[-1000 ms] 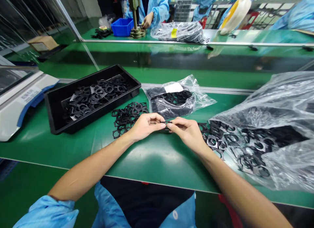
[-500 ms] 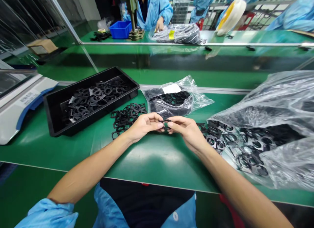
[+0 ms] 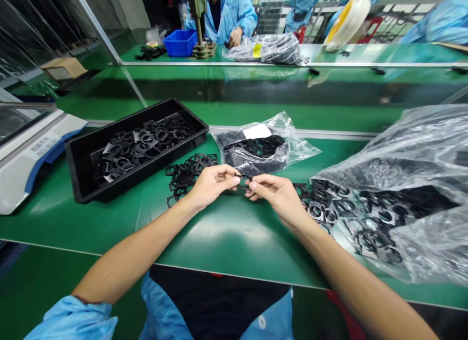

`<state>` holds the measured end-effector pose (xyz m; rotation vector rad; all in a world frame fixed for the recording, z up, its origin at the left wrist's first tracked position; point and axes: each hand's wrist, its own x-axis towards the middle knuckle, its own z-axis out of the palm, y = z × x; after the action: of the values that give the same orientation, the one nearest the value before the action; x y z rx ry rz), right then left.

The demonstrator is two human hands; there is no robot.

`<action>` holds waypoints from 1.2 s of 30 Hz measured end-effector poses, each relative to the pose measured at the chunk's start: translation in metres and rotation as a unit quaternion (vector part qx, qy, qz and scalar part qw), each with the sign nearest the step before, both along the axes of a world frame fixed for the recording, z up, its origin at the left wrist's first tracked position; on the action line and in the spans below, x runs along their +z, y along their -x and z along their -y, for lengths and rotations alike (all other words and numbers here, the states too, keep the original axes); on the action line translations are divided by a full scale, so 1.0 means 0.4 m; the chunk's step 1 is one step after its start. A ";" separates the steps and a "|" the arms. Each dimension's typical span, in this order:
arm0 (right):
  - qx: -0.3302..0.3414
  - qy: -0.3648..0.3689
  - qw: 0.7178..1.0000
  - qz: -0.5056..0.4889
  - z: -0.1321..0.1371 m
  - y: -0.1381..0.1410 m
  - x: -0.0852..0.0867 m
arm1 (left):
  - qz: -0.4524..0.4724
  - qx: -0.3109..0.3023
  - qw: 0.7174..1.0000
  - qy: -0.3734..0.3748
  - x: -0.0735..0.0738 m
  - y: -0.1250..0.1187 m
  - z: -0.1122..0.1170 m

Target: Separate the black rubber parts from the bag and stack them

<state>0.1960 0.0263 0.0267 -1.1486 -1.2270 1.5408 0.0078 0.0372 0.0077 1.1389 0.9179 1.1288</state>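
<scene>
My left hand point(image 3: 212, 184) and my right hand point(image 3: 274, 195) meet over the green table point(image 3: 226, 237), both pinching a small black plastic part point(image 3: 244, 181) between their fingertips. A loose pile of black ring-shaped parts point(image 3: 186, 177) lies just left of my left hand. More such parts point(image 3: 321, 206) spill from a big clear bag point(image 3: 413, 194) right of my right hand. A smaller clear bag of parts point(image 3: 259, 147) lies just beyond my hands.
A black tray point(image 3: 87, 184) holding several black parts sits at the left, with a white and blue machine point(image 3: 29, 145) beside it. Across the conveyor, people in blue coats work by a blue bin point(image 3: 181, 42) and another bag point(image 3: 270, 48).
My hands have stayed together on the small part, shifting slightly and rising a little off the table. The view has barely moved.
</scene>
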 end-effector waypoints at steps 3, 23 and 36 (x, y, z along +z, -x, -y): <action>-0.013 -0.002 1.000 -0.003 -0.001 0.000 -0.005 | -0.012 0.009 1.000 -0.016 -0.005 -0.003 0.002; -0.047 -0.061 0.997 0.026 -0.005 -0.002 -0.006 | -0.027 -0.003 1.000 0.003 -0.021 -0.014 0.005; -0.037 -0.082 0.995 0.039 -0.007 -0.005 -0.007 | -0.055 -0.021 0.997 -0.043 -0.023 -0.013 0.011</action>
<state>0.1978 0.0292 0.0240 -1.1430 -1.3225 1.3259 0.0130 0.0327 -0.0016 1.2959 0.9333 1.0884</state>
